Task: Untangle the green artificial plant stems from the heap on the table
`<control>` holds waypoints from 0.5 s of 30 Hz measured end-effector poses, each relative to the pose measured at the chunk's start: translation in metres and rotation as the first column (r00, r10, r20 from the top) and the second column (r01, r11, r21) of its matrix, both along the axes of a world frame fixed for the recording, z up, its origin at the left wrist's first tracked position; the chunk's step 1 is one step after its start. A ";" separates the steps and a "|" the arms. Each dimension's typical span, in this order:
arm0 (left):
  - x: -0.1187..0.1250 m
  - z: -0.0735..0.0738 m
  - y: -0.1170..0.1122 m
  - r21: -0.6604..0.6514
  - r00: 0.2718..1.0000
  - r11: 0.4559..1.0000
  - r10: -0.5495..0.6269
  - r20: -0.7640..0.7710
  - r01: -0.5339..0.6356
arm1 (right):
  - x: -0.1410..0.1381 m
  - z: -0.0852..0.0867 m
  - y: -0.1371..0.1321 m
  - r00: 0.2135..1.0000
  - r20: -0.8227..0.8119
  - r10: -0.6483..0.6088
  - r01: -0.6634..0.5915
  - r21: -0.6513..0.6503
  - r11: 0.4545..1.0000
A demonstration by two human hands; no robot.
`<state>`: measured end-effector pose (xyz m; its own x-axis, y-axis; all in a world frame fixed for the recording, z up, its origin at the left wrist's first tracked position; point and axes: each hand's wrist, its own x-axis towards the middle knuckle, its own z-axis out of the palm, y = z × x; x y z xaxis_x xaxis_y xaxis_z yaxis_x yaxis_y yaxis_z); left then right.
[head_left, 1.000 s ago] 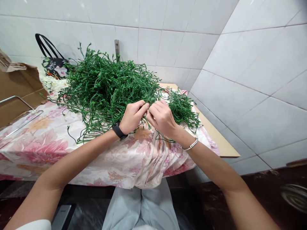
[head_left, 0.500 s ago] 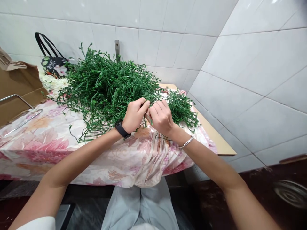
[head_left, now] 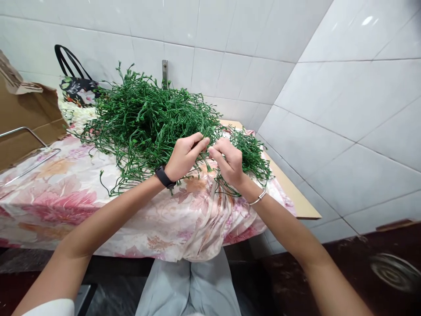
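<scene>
A large heap of green artificial flower stems (head_left: pixel 144 118) with small forked tips lies on the floral tablecloth (head_left: pixel 62 202). At the heap's near right side my left hand (head_left: pixel 186 156), with a black band on the wrist, is closed in a pinch on a green stem. Just beside it, my right hand (head_left: pixel 229 161) is curled closed, thumb against the fingers, also at the green stems; a small gap parts the two hands. Past my right hand lies a smaller pile of green stems (head_left: pixel 251 153). The exact pieces between the fingers are mostly hidden.
At the left stands an open cardboard box (head_left: pixel 29 118) with a bent metal wire frame (head_left: pixel 49 153) before it. A black floral bag (head_left: pixel 79 91) and white flowers (head_left: pixel 80 115) sit behind. A tiled wall (head_left: pixel 243 26) closes off the back; a bare board edge (head_left: pixel 304 210) shows at right.
My hands have drawn slightly apart, and my right hand has turned so its thumb shows. The view has shifted a little.
</scene>
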<state>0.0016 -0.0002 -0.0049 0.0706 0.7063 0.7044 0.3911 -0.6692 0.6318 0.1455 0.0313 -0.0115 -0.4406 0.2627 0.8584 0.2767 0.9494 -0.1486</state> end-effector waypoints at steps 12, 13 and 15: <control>-0.009 -0.007 0.004 0.193 0.968 0.981 0.028 -0.248 0.021 | 0.007 0.011 0.000 0.945 -0.092 0.312 -0.260 -0.793 0.551; -0.010 -0.007 0.005 0.197 0.967 0.980 0.037 -0.253 0.014 | 0.008 0.011 0.001 0.938 -0.112 0.328 -0.277 -0.811 0.516; -0.011 -0.007 0.006 0.200 0.962 0.980 0.046 -0.268 0.009 | 0.010 0.010 0.002 0.929 -0.163 0.332 -0.310 -0.835 0.456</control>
<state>-0.0095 0.0053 -0.0119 0.2657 0.5583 0.7859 0.5426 -0.7604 0.3567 0.1551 0.0338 -0.0015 -0.6646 0.6824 0.3043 -0.0069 0.4017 -0.9157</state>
